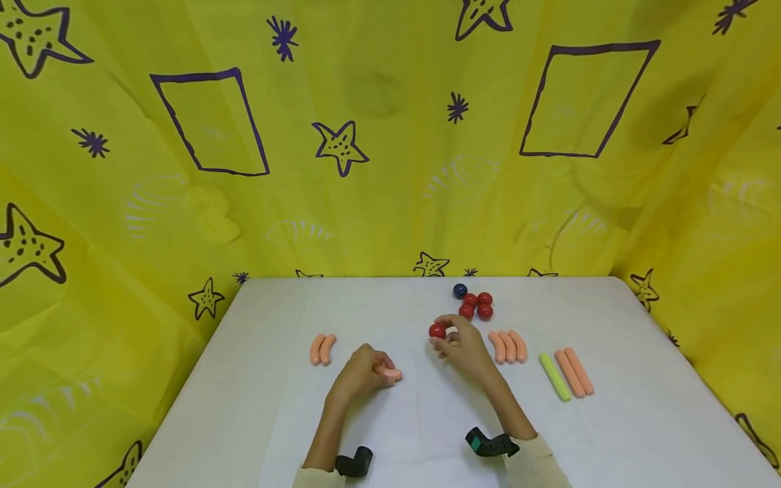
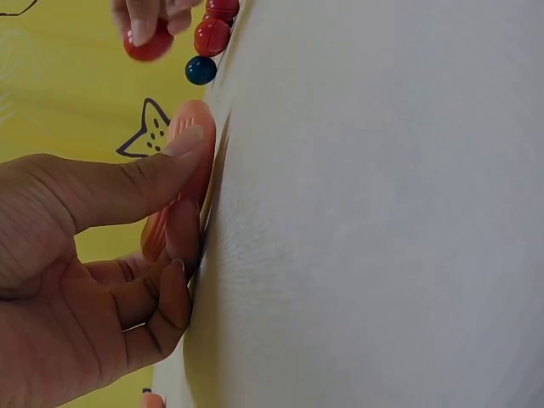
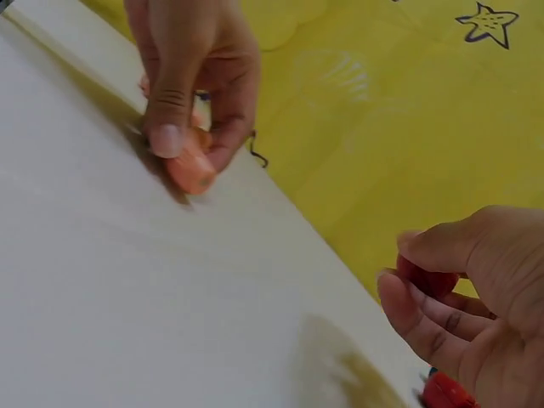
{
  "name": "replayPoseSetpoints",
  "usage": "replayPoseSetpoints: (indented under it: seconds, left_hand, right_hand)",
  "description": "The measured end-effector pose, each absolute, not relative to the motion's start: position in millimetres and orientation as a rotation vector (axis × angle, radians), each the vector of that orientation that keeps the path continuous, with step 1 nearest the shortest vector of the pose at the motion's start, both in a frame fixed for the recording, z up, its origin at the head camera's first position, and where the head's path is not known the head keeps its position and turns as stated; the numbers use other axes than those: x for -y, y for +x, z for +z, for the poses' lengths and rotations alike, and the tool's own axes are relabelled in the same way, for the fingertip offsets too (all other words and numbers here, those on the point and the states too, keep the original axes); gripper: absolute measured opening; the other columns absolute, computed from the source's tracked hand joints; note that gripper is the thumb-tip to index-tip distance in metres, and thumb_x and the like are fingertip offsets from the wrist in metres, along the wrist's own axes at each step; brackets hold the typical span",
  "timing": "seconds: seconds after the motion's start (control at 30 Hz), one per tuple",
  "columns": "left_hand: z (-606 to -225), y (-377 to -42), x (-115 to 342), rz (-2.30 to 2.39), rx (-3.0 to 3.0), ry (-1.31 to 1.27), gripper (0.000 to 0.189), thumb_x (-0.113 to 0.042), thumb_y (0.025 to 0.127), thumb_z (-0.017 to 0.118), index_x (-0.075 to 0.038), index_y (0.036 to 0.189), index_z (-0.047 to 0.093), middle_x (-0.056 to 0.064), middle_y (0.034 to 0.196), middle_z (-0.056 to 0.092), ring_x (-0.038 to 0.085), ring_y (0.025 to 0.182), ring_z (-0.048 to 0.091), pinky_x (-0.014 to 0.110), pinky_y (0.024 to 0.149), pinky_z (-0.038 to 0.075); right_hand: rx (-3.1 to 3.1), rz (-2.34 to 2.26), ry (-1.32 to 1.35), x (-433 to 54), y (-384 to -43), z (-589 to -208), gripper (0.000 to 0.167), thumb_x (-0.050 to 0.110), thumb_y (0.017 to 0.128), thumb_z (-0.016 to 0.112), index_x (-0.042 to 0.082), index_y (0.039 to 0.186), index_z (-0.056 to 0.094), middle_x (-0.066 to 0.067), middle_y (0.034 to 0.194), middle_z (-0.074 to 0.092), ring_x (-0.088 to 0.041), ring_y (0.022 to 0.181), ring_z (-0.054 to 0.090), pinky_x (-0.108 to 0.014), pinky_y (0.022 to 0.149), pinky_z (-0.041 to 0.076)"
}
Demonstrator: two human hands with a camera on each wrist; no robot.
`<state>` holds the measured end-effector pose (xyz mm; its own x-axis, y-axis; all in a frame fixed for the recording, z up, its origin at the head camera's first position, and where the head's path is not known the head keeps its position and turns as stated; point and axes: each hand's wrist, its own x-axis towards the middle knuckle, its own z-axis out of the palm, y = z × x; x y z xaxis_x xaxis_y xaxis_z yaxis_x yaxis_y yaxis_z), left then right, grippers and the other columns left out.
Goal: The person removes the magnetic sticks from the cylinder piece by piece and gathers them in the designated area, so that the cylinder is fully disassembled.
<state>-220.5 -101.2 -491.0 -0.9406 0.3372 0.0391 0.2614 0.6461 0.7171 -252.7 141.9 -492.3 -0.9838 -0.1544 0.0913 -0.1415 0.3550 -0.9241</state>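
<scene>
My left hand pinches a short salmon-pink toy sausage between thumb and fingers, low over the white table. In the left wrist view the grooved sausage stands upright in the picture, partly covered by the thumb. Farther right, my right hand holds a glossy red ball with thumb and fingertips. The right wrist view shows this ball half hidden by the fingers. Two curved sausages lie left of the left hand. Three similar curved sausages lie to the right of the right hand.
Several red balls and one dark blue ball sit near the far edge of the white table. At the right lie a light green stick and two straight pink sausages. A yellow patterned curtain surrounds the table.
</scene>
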Motion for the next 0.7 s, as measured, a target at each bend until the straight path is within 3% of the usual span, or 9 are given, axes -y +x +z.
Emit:
replayPoseSetpoints:
  seconds: [0.23,0.5,0.7]
  left_hand:
    - [-491,-220,103,1.165,-2.733,0.542,0.01,-0.007,0.076,0.082,-0.008,0.083,0.075,0.008,0.09,0.055,0.016,0.085,0.045,0.023,0.067,0.041]
    - [-490,-218,105,1.168,-2.71,0.492,0.011,-0.023,0.083,0.078,-0.013,0.082,0.074,0.007,0.09,0.052,0.016,0.087,0.043,0.025,0.069,0.039]
    - [-491,-219,102,1.181,-2.703,0.451,0.014,-0.019,0.09,0.066,-0.011,0.081,0.073,0.01,0.093,0.052,0.02,0.091,0.043,0.03,0.071,0.038]
  right_hand:
    - [-2.984,-1.618,-0.139,-187,-269,-479,0.041,0.015,0.088,0.073,0.004,0.125,0.06,-0.017,0.111,0.063,-0.024,0.089,0.062,-0.023,0.069,0.048]
    - [-3.128,-1.48,-0.06,-234,-289,-476,0.039,0.01,0.092,0.067,-0.004,0.127,0.057,-0.026,0.119,0.062,-0.041,0.103,0.062,-0.049,0.085,0.052]
    - [-3.072,-1.337,0.017,-249,-300,-482,0.039,0.006,0.093,0.064,-0.005,0.129,0.054,-0.031,0.124,0.058,-0.044,0.108,0.058,-0.053,0.091,0.049]
